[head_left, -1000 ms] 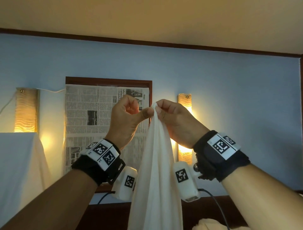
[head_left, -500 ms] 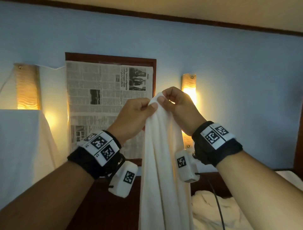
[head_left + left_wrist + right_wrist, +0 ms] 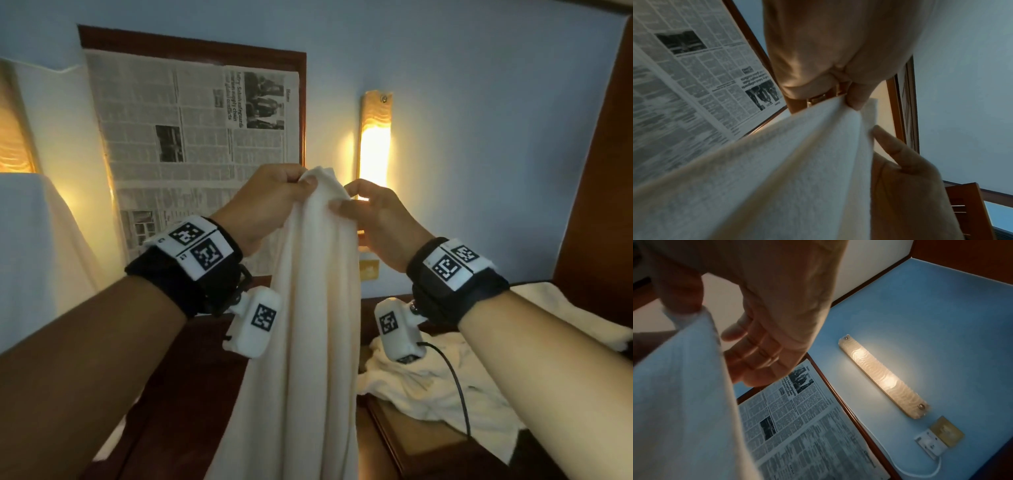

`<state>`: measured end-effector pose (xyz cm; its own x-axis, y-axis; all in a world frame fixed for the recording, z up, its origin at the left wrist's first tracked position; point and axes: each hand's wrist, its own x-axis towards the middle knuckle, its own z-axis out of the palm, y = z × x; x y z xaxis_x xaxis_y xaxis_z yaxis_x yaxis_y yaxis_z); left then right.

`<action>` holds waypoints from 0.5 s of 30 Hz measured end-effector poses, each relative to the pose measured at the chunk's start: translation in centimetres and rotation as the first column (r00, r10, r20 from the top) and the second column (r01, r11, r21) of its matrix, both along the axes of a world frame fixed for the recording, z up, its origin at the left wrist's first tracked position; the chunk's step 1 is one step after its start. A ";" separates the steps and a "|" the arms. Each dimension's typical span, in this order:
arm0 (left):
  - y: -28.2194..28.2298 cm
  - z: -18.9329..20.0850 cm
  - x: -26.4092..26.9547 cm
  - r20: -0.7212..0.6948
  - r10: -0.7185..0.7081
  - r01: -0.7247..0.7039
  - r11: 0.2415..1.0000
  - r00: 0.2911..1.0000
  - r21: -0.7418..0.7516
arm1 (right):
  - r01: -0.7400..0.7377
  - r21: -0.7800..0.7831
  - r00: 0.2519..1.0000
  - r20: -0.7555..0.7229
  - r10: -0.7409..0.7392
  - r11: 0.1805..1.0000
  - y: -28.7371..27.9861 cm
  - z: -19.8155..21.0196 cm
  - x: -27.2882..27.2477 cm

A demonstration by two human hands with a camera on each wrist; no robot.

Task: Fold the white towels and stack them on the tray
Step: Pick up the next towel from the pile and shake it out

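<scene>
A white towel [image 3: 308, 342] hangs straight down in front of me, held up by its top edge. My left hand [image 3: 303, 180] pinches that edge between thumb and curled fingers; the left wrist view shows the towel [image 3: 777, 178] running away from the pinch. A short way to the right, my right hand [image 3: 339, 202] pinches the same edge. In the right wrist view its thumb presses on the cloth [image 3: 684, 386] and the fingers [image 3: 760, 356] curl behind it. A crumpled pile of white towels [image 3: 428, 383] lies low on the right. No tray shows.
A newspaper sheet [image 3: 191, 137] covers a dark wooden frame on the blue wall. A lit wall lamp [image 3: 375, 144] glows behind my right hand, another at the far left. White draped cloth [image 3: 41, 246] stands on the left. A wooden surface [image 3: 421, 442] lies under the pile.
The view has tilted downward, bringing the towel pile into sight. My hands have come lower in the picture and slid slightly apart along the towel's top edge.
</scene>
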<state>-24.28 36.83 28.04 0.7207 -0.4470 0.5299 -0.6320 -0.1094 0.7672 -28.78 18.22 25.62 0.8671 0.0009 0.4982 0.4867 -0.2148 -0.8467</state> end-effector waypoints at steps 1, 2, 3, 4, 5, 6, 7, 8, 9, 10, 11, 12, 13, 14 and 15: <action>0.0 -0.2 -0.1 -0.008 -0.004 0.004 1.000 1.000 0.002 | -0.035 0.058 0.999 -0.019 0.036 0.998 0.2 -0.2 -0.1; -0.1 -0.4 -0.1 -0.015 -0.004 0.004 1.000 1.000 -0.003 | -0.057 0.107 0.998 -0.029 0.060 0.993 0.3 -0.4 -0.3; -0.2 -0.7 -0.1 -0.023 0.001 -0.001 1.000 1.000 -0.012 | -0.073 0.141 0.996 -0.030 0.078 0.987 0.4 -0.6 -0.5; -0.2 -0.8 -0.2 -0.031 0.008 -0.009 1.000 0.999 -0.024 | -0.062 0.137 0.998 -0.024 0.066 0.989 0.6 -0.7 -0.5; -0.3 -1.0 -0.3 -0.037 0.018 -0.019 0.999 0.999 -0.032 | -0.049 0.108 0.999 -0.014 0.051 0.993 0.7 -0.8 -0.5; -0.3 -1.1 -0.3 -0.034 0.028 -0.029 0.999 0.999 -0.033 | -0.018 0.036 1.000 0.001 0.018 0.999 0.9 -0.8 -0.5; -0.5 -1.1 -0.4 -0.017 0.041 -0.041 0.999 0.999 -0.022 | 0.012 -0.045 1.000 0.017 -0.012 0.999 1.1 -0.9 -0.4; -0.6 -1.2 -0.5 0.011 0.054 -0.054 0.999 0.998 -0.003 | 0.037 -0.115 0.999 0.035 -0.034 0.993 1.4 -0.9 -0.4; -0.8 -1.2 -0.5 0.044 0.068 -0.069 0.997 0.997 0.018 | 0.048 -0.147 0.998 0.049 -0.041 0.988 1.6 -1.0 -0.3; -1.0 -1.3 -0.5 0.076 0.079 -0.082 0.996 0.994 0.035 | 0.049 -0.145 0.998 0.056 -0.042 0.988 1.7 -1.1 -0.3; -1.1 -1.4 -0.5 0.099 0.087 -0.091 0.995 0.991 0.043 | 0.045 -0.129 0.997 0.060 -0.038 0.991 1.7 -1.2 -0.2; -1.2 -1.5 -0.2 0.122 0.098 -0.105 0.993 0.988 0.047 | 0.048 -0.118 0.997 0.070 -0.040 0.992 1.7 -1.3 -0.1; -1.3 -1.5 -0.1 0.143 0.113 -0.121 0.991 0.983 0.051 | 0.061 -0.122 0.995 0.088 -0.051 0.991 1.7 -1.4 0.0; -1.5 -1.6 0.1 0.163 0.126 -0.137 0.989 0.979 0.059 | 0.086 -0.142 0.991 0.112 -0.070 0.986 1.6 -1.7 0.2; -1.6 -1.7 0.3 0.179 0.139 -0.153 0.986 0.974 0.065 | 0.114 -0.166 0.986 0.139 -0.091 0.979 1.4 -1.9 0.5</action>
